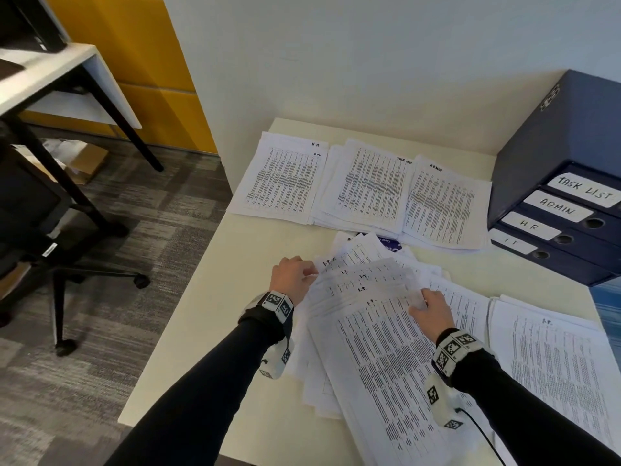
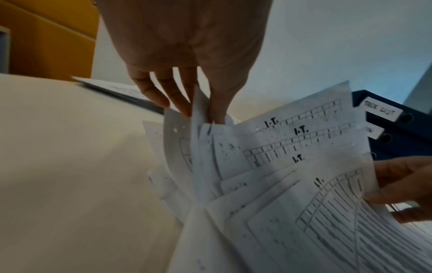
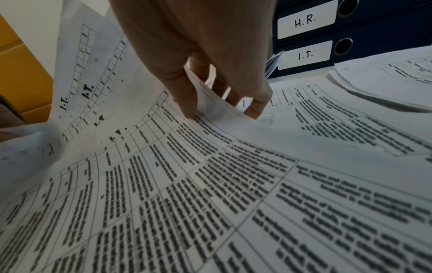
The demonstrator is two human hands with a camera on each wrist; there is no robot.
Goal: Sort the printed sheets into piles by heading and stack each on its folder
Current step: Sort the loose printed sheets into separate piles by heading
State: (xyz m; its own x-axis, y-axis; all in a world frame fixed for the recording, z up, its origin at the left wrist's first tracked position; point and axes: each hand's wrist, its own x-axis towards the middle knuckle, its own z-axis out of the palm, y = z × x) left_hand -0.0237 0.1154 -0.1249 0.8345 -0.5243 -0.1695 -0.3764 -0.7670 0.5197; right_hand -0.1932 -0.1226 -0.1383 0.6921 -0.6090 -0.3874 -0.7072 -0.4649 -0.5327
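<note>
A fanned bundle of printed sheets headed I.T. (image 1: 369, 317) (image 2: 292, 166) (image 3: 163, 166) lies slanted across the near table. My left hand (image 1: 295, 275) (image 2: 198, 103) pinches the bundle's far left corner between thumb and fingers. My right hand (image 1: 431, 309) (image 3: 219, 103) grips its right edge, thumb on top and fingers curled underneath. At the back lie three sorted piles: HR (image 1: 282, 179), Task List (image 1: 366, 186) and Admin (image 1: 443, 203). Another I.T. pile (image 1: 554, 358) sits at the right. Blue folders (image 1: 557, 210) (image 3: 350, 37) are stacked at the far right.
The cream table (image 1: 235, 297) shows bare surface left of the papers; its left edge drops to carpet. A black office chair (image 1: 43, 230) and a second desk (image 1: 50, 72) stand at the left. A blue-striped item (image 1: 608, 307) lies by the right edge.
</note>
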